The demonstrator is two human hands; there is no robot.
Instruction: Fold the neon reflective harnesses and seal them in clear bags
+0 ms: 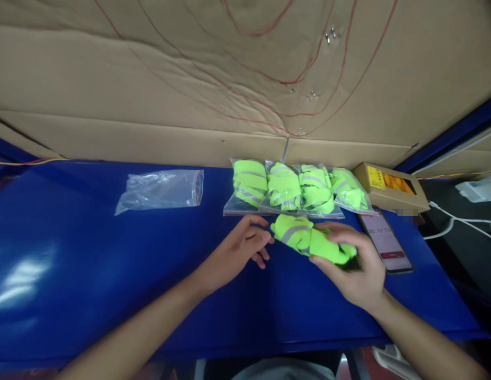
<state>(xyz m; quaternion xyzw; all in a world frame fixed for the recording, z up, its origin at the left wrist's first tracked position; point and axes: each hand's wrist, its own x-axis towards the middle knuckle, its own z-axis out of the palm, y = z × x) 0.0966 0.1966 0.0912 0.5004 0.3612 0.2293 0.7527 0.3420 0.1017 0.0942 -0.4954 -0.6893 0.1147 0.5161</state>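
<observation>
The strap nearest the front edge of the bench is showing lime green with grey stripes. Along the back edge, four straps are repeating that lime and grey inside clear bags; left of them, a clear flat bag is showing a red line at one end. The bench is gleaming deep blue. Toward the back right corner, a brown box is wearing a yellow label and showing orange inside.
</observation>
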